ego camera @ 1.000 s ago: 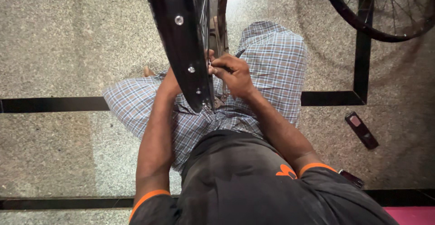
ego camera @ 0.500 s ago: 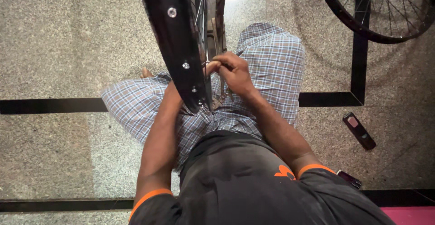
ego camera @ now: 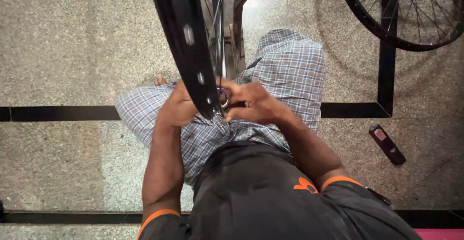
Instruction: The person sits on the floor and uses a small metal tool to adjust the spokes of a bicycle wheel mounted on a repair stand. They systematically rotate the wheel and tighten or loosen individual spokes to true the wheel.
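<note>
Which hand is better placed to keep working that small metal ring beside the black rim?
Right. The right hand has fingertips at the metal ring; the left hand sits behind the black rim.

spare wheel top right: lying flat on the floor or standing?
Cannot tell. The spoked wheel shows broad, nearly face-on from above, which suggests flat or leaning, but the frame crops it and no floor contact shows.

Looks like a bicycle repair workshop: speckled stone floor [ego camera: 63, 42] crossed by black strips, a black wheel rim [ego camera: 186, 42] upright at near centre, a spare spoked wheel [ego camera: 401, 13] lying far right.
</note>
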